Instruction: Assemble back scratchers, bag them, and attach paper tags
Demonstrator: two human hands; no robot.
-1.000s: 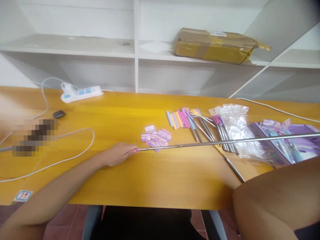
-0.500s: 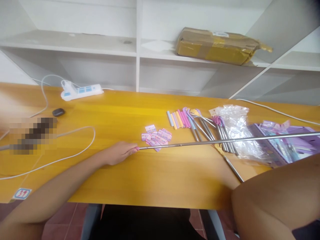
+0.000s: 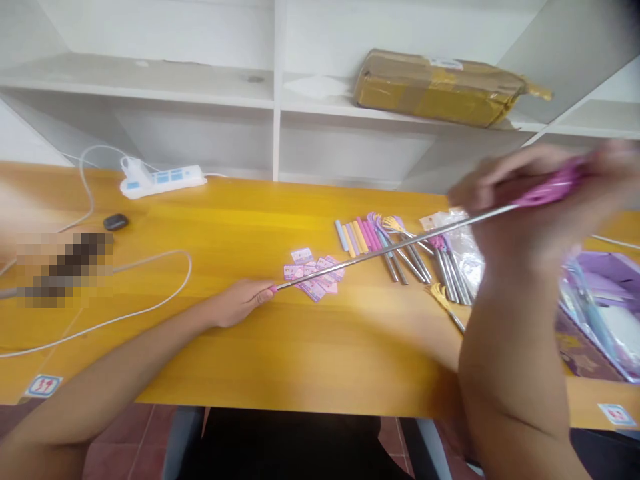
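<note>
A telescopic back scratcher (image 3: pixel 400 249) is stretched out over the table, its thin metal rod slanting up to the right. My left hand (image 3: pixel 245 301) is closed around its handle end, where a bit of pink shows. At the other end, my right hand (image 3: pixel 500 190) is closed about the pink claw head, blurred by motion. Under the rod lie small printed cards (image 3: pixel 315 273) in a loose pile. Behind it are coloured handle sleeves (image 3: pixel 355 237) in a row and several back scratchers (image 3: pixel 407 250). One yellow-clawed back scratcher (image 3: pixel 447 305) lies nearer to me.
Clear plastic bags (image 3: pixel 467 250) are partly hidden by my right arm. A purple box (image 3: pixel 605 280) holds packaged items at the right. A power strip (image 3: pixel 165 181), a small black case (image 3: pixel 115 222) and white cables lie on the left. A taped carton (image 3: pixel 440 90) sits on the shelf.
My right hand has come into view from beyond the right edge, higher up, bringing the pink claw head with it. The rod now tilts more steeply. My left hand has hardly moved.
</note>
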